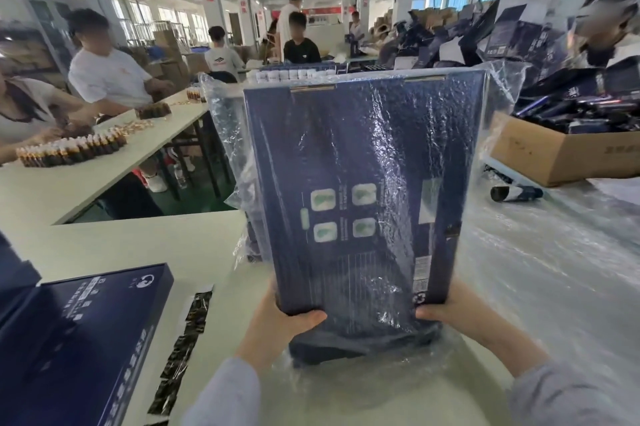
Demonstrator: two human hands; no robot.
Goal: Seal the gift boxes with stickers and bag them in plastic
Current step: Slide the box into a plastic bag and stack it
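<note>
The gift box (346,183) is deep navy, with four pale green-and-white rounded squares set two by two, rows of fine white print and a thin gold strip at its top edge. The plastic bag (398,127) over it is clear, its creases flashing white. The second box (86,339) is the same navy, with white lettering and a round white emblem. The sticker strip (183,349) shows glossy black patches on white backing. The worktop (138,245) is pale cream, the sleeve (225,394) grey-blue, the carton (554,155) plain brown, the little bottles (69,150) amber with gold caps.
</note>
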